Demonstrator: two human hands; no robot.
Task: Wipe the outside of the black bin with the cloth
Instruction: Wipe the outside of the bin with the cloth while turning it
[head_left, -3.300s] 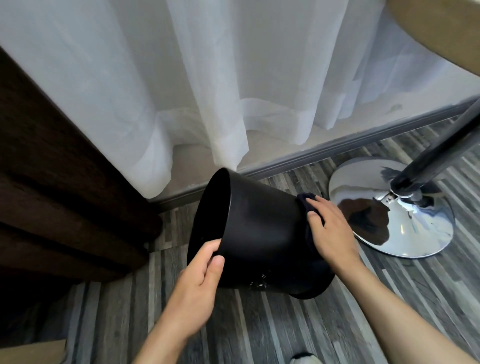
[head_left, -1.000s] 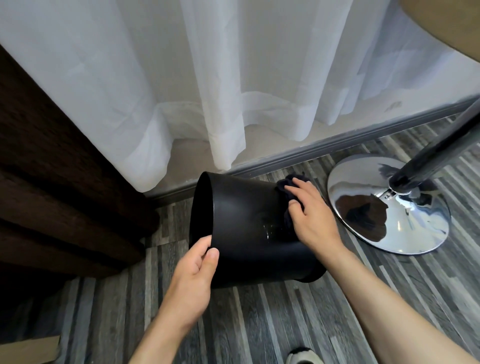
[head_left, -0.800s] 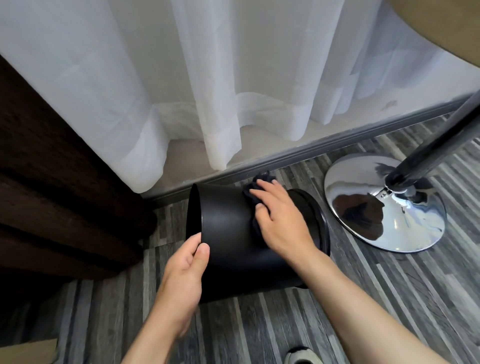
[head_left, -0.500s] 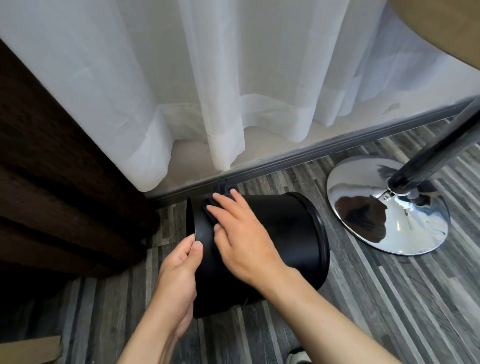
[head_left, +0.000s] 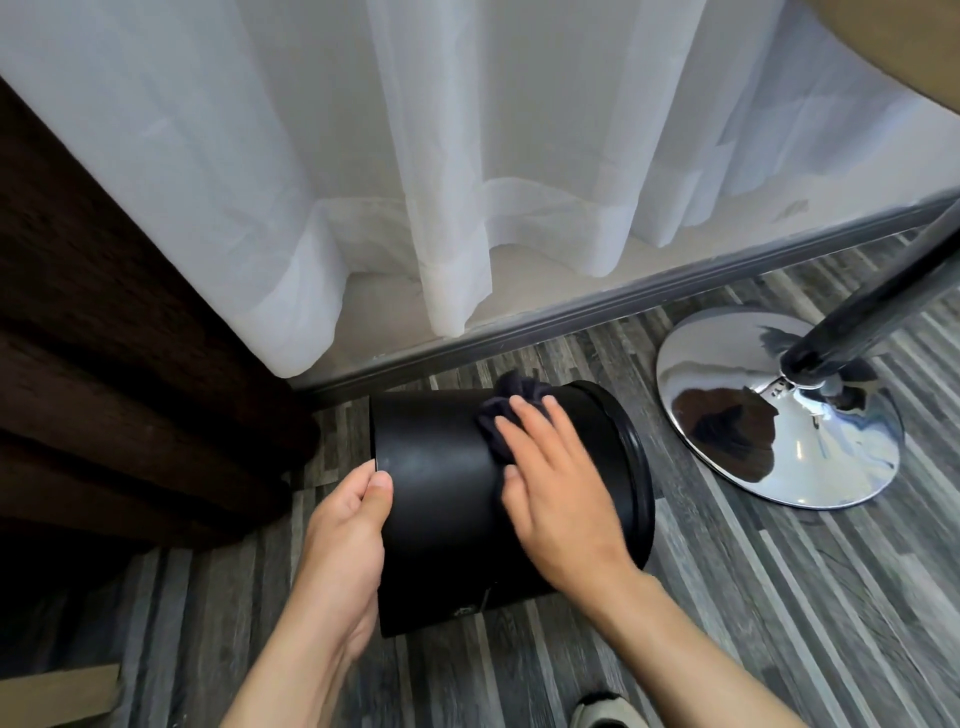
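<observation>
The black bin lies on its side on the grey plank floor, mouth to the left and base to the right. My left hand grips the rim at the mouth, thumb on the outer wall. My right hand lies flat on the bin's upper side and presses a dark cloth against it. Only a bunched part of the cloth shows past my fingertips; the remainder is under my palm.
A chrome round stand base with a dark pole stands just right of the bin. White sheer curtains hang behind, above a grey skirting strip. Dark brown fabric fills the left. A shoe tip shows at the bottom edge.
My right hand slid the cloth along the bin's wall from the base end to the mouth and back toward the base. The bin settled from tilted to lying flat. My left hand stayed on the rim.
</observation>
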